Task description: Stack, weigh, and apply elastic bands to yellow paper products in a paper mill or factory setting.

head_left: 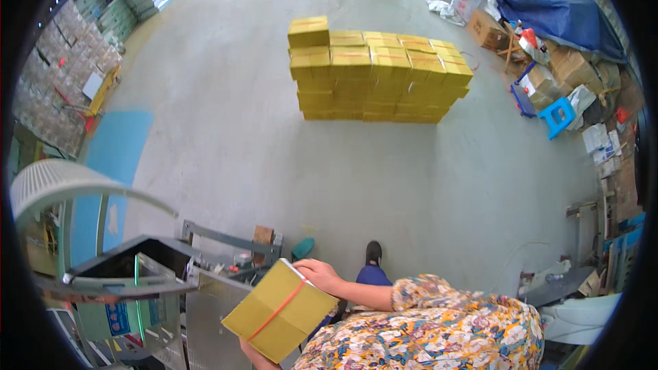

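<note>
I hold a yellow carton [277,310] with an orange-red band across its top, tilted at the lower middle. My right hand [319,275] lies along its far right edge, where a white strip shows, with the fingers bent over that edge. Beneath the near left side is my left hand [256,357], only partly visible, its fingers hidden by the carton. Farther off on the floor stands a stack of yellow cartons [370,81] of similar look, several layers high, with one extra carton [308,32] on top at its left end.
A metal machine [137,294] with a curved, ribbed guard stands at my left. Wrapped goods [62,75] line the far left. A blue tarp [528,3], loose boxes and a blue stool [556,118] lie along the right. Grey floor [226,144] stretches before the stack.
</note>
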